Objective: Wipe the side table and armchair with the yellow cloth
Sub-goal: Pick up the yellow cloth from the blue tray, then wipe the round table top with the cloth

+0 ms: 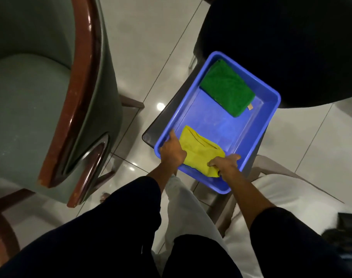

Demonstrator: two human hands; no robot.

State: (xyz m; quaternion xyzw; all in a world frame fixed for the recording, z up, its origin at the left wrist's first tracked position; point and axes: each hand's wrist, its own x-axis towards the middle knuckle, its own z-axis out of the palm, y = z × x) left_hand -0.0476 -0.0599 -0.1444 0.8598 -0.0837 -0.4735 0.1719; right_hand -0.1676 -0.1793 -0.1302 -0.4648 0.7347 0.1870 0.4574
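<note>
A folded yellow cloth (199, 149) lies in the near end of a blue plastic tray (257, 127). The tray rests on a small dark side table (163, 119), whose top shows only along the tray's left edge. My left hand (172, 152) lies on the cloth's left edge by the tray's rim, index finger stretched out. My right hand (224, 163) pinches the cloth's near right corner. The grey-green armchair (40, 109) with a glossy brown wooden armrest stands to the left.
A folded green cloth (227, 89) lies in the far end of the tray. A large dark round shape (281, 47) fills the upper right. A white cushioned seat (291, 197) is at my right. Glossy pale floor tiles (147, 47) run between the furniture.
</note>
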